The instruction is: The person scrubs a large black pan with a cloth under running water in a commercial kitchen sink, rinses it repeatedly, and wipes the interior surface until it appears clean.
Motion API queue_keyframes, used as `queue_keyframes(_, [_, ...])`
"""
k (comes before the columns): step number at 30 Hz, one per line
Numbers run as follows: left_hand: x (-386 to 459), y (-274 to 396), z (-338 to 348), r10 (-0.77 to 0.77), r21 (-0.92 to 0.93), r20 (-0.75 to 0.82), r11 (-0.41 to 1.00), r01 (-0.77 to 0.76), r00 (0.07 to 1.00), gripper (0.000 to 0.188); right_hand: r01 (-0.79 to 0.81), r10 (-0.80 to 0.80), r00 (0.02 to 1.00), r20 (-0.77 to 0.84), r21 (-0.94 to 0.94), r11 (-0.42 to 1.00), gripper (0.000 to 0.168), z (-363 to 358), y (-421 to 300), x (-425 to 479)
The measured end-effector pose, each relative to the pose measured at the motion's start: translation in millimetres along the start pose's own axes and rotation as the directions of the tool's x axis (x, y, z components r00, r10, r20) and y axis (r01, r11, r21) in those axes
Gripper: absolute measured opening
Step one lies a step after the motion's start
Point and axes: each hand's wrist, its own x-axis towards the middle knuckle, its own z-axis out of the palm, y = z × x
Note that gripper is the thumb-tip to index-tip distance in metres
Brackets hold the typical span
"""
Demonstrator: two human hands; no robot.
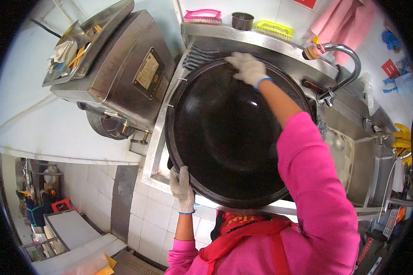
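A large round dark metal pan (227, 137), like a wok, rests over a stainless steel sink and fills the middle of the view. My left hand (182, 185), in a pale knitted glove with a blue cuff, grips its rim at the lower left. At the far rim is my right hand (248, 68), gloved alike and slightly blurred, with fingers spread over the inner wall near the edge. Whether it holds anything underneath cannot be told. A striped cloth (199, 57) lies beside the pan's far left edge.
A curved faucet (354, 65) rises at the right over a second sink basin (359, 175). Pink (202, 17) and yellow-green scrub brushes (273, 30) and a metal cup (242, 21) stand on the back ledge. A steel machine (124, 65) carrying a tray of utensils (86, 44) is at the left.
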Motion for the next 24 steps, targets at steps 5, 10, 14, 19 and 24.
queue_keyframes(5, [3,-17,-6,0.090,0.050,0.018,0.995,-0.091,0.996,0.015,-0.337,0.346,0.931,0.113,-0.093,0.937,0.068,-22,84,-126])
queue_keyframes(10, [1,-10,-4,0.111,0.058,0.016,0.992,-0.111,0.994,0.018,-0.353,0.455,0.807,0.377,-0.311,0.882,0.053,-65,35,-240])
queue_keyframes(14, [7,-20,-10,0.089,0.040,0.033,0.995,-0.091,0.995,0.019,-0.168,0.149,0.652,0.743,-0.049,0.985,0.058,-67,6,-264])
queue_keyframes(19, [6,-17,-7,0.064,0.010,0.028,0.998,-0.064,0.998,0.022,-0.253,0.272,0.817,0.508,-0.109,0.961,0.064,-21,28,-224])
queue_keyframes(24, [7,-18,-5,0.056,0.021,0.029,0.998,-0.057,0.998,0.023,-0.559,0.655,0.716,-0.241,0.365,0.745,0.068,47,37,-100])
